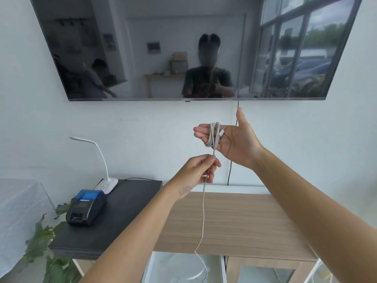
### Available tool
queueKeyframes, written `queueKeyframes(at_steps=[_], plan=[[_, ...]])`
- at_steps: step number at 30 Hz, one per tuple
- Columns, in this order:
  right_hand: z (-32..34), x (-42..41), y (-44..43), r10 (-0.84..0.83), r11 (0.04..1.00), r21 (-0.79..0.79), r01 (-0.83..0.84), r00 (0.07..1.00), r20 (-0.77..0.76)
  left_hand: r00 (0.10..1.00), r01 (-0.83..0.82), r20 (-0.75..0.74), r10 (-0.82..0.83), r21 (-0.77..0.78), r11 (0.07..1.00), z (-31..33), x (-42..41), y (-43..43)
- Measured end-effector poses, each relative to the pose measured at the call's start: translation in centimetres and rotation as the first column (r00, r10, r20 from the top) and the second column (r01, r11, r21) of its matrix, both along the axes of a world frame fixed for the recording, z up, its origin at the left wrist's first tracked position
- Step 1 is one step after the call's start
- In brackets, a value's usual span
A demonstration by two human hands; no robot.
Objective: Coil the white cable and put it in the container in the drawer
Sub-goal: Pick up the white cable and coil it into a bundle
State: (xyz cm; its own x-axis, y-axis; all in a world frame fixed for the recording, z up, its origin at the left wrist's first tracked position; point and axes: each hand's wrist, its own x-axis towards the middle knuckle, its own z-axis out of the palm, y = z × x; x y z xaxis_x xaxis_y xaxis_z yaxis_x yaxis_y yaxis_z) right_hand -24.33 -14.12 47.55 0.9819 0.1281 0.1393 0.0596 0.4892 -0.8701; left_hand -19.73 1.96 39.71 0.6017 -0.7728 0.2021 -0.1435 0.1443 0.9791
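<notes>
My right hand (234,137) is raised in front of the wall, palm toward me, thumb up, fingers straight. Several loops of the white cable (213,135) are wound around those fingers, and a plug end lies on the palm. My left hand (195,174) sits just below, pinching the cable's free length between thumb and fingertips. From there the cable hangs down past the wooden cabinet top into the open white drawer (150,268). A clear round container (183,266) stands in the drawer at the bottom edge.
A wooden cabinet top (234,223) lies below my arms. Left of it, a dark surface (122,211) carries a small black-and-blue printer (86,209) and a white desk lamp (106,180). A large TV (193,48) hangs on the wall. Green leaves (42,242) stand lower left.
</notes>
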Motion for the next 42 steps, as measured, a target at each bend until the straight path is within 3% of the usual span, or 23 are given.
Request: queueKeyframes(at_steps=[3, 7, 13, 16, 19, 24, 29, 34, 39, 42], plan=[[0.4, -0.5, -0.4, 0.04, 0.999, 0.025, -0.04, 0.999, 0.003, 0.991, 0.066, -0.12, -0.062, 0.034, 0.997, -0.7, 0.9, 0.4], [0.4, -1.6, -0.9, 0.124, 0.991, -0.049, -0.127, 0.991, -0.052, 0.993, 0.026, -0.118, -0.016, 0.088, 0.996, 0.1, 2.4, 0.4], [-0.7, -2.1, -0.5, 0.171, 0.958, -0.209, -0.197, 0.976, -0.138, 0.992, -0.09, 0.103, 0.069, 0.216, 0.972, 6.2, 3.8, 0.0], [-0.8, -1.9, -0.7, 0.105, 0.913, -0.377, -0.156, 0.983, -0.152, 0.936, -0.214, 0.334, 0.11, 0.292, 0.932, 9.1, 3.5, -0.1], [-1.3, -1.6, -1.0, -0.04, 0.871, -0.49, -0.033, 0.99, -0.136, 0.886, -0.287, 0.434, 0.16, 0.245, 0.926, 10.6, 2.8, -0.4], [-1.9, -0.8, -1.6, -0.184, 0.915, -0.367, 0.166, 0.983, -0.014, 0.856, -0.24, 0.504, 0.118, 0.184, 0.953, 7.9, 0.6, -1.2], [-1.4, -0.3, -1.6, -0.175, 0.973, -0.157, 0.172, 0.985, -0.005, 0.885, -0.269, 0.403, 0.234, 0.029, 0.963, 3.5, -0.6, -1.5], [-1.7, -0.1, -0.8, -0.13, 0.987, -0.099, 0.129, 0.991, -0.007, 0.91, -0.275, 0.306, 0.28, -0.059, 0.96, 1.4, -0.8, -1.1], [-1.6, 0.1, -0.3, -0.112, 0.992, -0.052, 0.113, 0.993, 0.019, 0.959, -0.194, 0.21, 0.193, -0.012, 0.981, 0.2, -0.3, -0.5], [-0.8, 0.0, -0.4, -0.08, 0.997, -0.014, 0.081, 0.996, 0.035, 0.994, -0.094, 0.053, 0.092, 0.036, 0.995, -0.7, 0.1, -0.1]])
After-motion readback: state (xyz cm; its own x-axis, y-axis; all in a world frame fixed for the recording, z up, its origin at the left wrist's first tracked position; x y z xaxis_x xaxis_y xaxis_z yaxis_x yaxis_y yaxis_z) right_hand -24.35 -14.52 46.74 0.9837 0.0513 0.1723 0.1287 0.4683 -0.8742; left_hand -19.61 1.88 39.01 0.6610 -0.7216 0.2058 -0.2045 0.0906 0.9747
